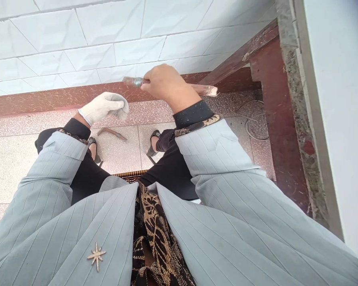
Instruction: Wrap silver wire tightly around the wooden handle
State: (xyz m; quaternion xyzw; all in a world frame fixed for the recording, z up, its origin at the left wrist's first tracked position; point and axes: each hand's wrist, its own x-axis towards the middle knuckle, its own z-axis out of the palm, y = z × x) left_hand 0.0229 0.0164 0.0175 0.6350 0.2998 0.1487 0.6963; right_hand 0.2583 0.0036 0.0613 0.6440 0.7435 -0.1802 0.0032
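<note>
My right hand [163,82] is bare and closed round a long brush-like tool [205,89]. Its metal band and tip stick out to the left, its reddish handle to the right. The tool is held level in front of the dark red skirting strip [47,99] under the white tiled wall. My left hand [105,106] wears a white cotton glove and hangs lower left of the tool, fingers curled loosely, nothing visible in it. A bent metal tool [111,133] lies on the floor just below that hand.
I sit over a speckled tiled floor [12,159], feet in dark sandals [152,143]. A dark red wooden door frame [274,119] rises on the right beside a white wall. A thin wire [250,127] loops on the floor near the frame.
</note>
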